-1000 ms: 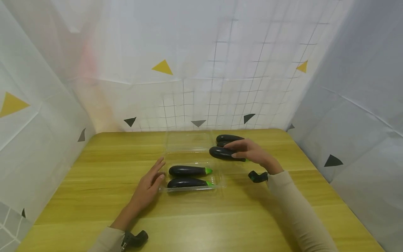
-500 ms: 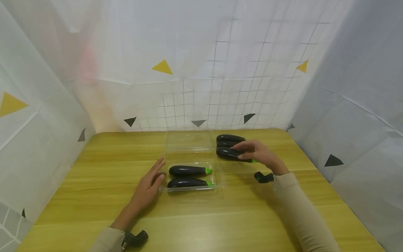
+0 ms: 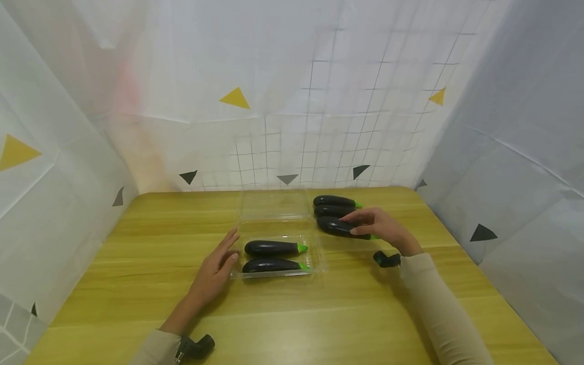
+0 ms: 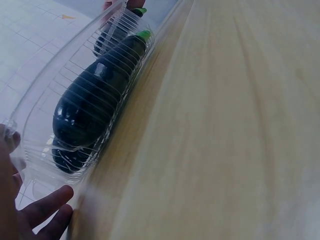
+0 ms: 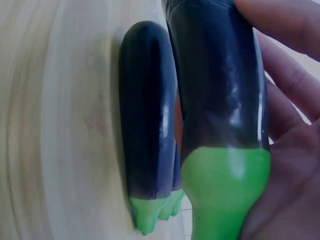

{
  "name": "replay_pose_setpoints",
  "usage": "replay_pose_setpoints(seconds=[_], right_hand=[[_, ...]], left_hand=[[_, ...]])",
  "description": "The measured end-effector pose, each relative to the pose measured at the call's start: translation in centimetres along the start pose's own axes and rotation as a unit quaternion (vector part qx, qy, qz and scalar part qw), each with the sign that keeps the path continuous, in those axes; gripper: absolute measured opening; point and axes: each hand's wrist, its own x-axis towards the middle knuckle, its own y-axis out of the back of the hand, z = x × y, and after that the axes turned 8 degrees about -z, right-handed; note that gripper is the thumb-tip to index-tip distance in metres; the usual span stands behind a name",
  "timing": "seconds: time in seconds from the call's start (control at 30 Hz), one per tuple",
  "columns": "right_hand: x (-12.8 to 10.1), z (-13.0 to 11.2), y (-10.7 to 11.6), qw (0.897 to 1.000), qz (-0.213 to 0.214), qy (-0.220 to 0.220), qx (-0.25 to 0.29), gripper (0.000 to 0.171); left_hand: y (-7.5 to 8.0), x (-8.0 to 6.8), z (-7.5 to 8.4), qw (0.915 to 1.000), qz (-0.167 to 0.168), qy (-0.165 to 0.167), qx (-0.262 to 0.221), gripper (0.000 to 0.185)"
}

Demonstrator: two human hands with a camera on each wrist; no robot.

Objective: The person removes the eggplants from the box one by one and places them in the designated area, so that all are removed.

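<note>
My right hand point(image 3: 382, 227) pinches a dark purple eggplant point(image 3: 336, 226) with a green stem end, thumb on the near side and fingers on the far side. In the right wrist view this eggplant point(image 5: 220, 90) looms close, with another eggplant point(image 5: 146, 115) lying beyond it. Two eggplants point(image 3: 334, 201) lie side by side just behind the held one. A clear plastic clamshell box point(image 3: 322, 258) stands with its lid laid back and has two eggplants point(image 3: 272, 248) inside. At the box's left end rests my left hand point(image 3: 214, 268), its fingers extended along the wall.
The box's transparent lid point(image 3: 275, 204) lies flat behind it on the wooden table point(image 3: 292, 319). White sheets point(image 3: 283, 61) with triangle markers enclose the table at the back and both sides. A dark wrist mount point(image 3: 387, 259) hangs under the right wrist.
My right hand has moved right and slightly nearer with its eggplant, lowering it in front of the two at the back right. The left hand and the box have stayed put.
</note>
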Motion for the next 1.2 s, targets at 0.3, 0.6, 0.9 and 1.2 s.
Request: replay_pose_setpoints(seconds=[0.3, 0.6, 0.9, 1.2], right_hand=[[-0.3, 1.4, -0.3, 1.000, 0.011, -0.024, -0.011, 0.038], [0.0, 3.0, -0.3, 0.999, 0.008, -0.021, -0.031, 0.035], [0.0, 3.2, -0.5, 0.998, 0.006, -0.038, -0.039, 0.036], [0.0, 3.5, -0.6, 0.998, 0.010, -0.032, -0.052, 0.034]], left_hand=[[-0.1, -0.1, 0.0, 1.0000, 0.000, -0.001, -0.004, 0.051], [-0.1, 0.0, 0.0, 1.0000, 0.001, 0.006, -0.004, 0.052], [0.0, 0.0, 0.0, 0.9999, 0.003, -0.001, -0.014, 0.053], [0.0, 0.0, 0.2, 1.0000, 0.000, 0.003, 0.000, 0.051]])
